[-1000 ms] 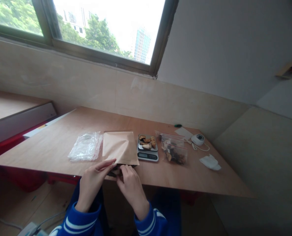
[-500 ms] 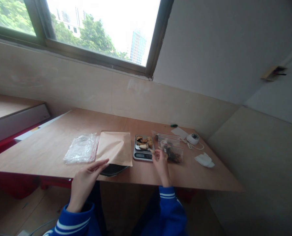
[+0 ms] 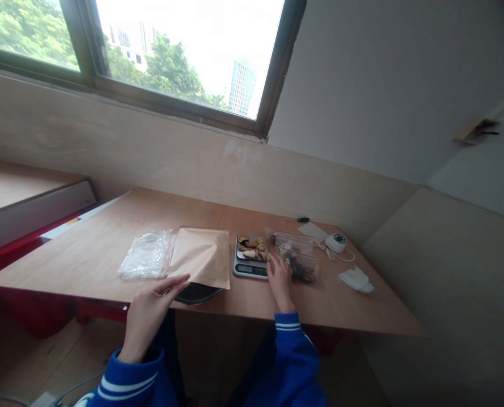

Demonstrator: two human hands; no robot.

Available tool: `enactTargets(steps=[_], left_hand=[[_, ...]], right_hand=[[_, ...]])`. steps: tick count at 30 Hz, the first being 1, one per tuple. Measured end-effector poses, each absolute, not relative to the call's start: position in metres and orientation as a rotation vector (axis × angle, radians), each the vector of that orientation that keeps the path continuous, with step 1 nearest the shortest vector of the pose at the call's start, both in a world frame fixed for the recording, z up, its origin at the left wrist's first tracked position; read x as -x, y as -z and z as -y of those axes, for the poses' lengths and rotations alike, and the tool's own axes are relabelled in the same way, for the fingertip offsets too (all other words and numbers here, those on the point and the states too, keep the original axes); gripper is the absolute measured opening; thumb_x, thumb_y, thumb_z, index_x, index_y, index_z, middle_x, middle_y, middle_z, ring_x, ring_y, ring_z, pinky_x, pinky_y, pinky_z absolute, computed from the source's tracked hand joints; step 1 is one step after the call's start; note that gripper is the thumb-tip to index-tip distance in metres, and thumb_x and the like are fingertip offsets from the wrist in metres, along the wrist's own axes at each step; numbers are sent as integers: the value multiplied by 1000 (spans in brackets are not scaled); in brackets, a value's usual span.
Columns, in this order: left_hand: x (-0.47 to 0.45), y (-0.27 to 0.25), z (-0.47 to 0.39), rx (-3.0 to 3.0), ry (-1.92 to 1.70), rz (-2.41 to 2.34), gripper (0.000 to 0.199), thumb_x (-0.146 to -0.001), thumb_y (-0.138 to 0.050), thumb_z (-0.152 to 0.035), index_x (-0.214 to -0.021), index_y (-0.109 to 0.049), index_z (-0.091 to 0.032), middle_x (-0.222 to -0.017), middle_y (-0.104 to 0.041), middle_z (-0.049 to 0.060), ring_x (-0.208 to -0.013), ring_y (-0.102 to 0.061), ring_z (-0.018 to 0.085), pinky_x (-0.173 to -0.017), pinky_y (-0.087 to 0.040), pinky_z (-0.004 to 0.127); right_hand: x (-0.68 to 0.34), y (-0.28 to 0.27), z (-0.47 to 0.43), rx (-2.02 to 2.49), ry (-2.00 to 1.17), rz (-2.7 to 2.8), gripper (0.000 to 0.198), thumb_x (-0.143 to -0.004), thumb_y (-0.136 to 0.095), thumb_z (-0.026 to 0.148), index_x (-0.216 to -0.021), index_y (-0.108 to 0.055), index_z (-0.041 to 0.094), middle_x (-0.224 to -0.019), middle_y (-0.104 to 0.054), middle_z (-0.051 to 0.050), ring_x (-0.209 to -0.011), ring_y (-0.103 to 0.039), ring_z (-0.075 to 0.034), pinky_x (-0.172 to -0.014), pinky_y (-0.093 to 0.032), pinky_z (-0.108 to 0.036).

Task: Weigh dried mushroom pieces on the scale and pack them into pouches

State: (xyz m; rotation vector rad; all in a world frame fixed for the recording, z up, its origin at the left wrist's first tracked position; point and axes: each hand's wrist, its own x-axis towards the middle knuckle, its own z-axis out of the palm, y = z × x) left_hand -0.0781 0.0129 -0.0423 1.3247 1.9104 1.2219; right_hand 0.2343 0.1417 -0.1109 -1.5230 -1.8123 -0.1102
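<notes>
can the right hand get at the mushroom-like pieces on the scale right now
Most likely yes: the right hand is beside the scale, fingertips close to the pieces, and nothing visible covers them.

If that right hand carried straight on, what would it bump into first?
Probably the scale, at its right edge, near the brown pieces; the right hand looks very close, though depth is unclear.

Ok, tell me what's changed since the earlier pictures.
The right hand has moved from the near end of the paper bag, rightward and forward, to the right edge of the scale; whether its fingers hold anything is unclear. The left hand still pinches the bag's near edge. The clear plastic bags on the left look unmoved.
</notes>
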Motion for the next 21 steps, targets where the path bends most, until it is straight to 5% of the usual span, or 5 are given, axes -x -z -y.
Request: enactTargets(steps=[13, 21], left_hand=[[70, 60, -35, -1393, -1167, -1945, 38, -72, -60, -56, -94, -74, -28, -104, -74, 2, -91, -69, 25, -79, -51, 30], [91, 62, -61, -1579, -1299, -2048, 35, -82, -42, -33, -104, -68, -24, -118, -68, 4, -116, -58, 26, -96, -45, 34]], right_hand=[[-249, 139, -85, 1386, -336, 1536, 26, -87, -43, 25, -94, -68, 18, -100, -65, -11, -97, -59, -24, -89, -47, -41], [-255, 145, -85, 1392, -379, 1473, 27, -87, -43, 26, -95, -67, 17, -98, -66, -12, -94, -61, -24, -84, -49, -41]])
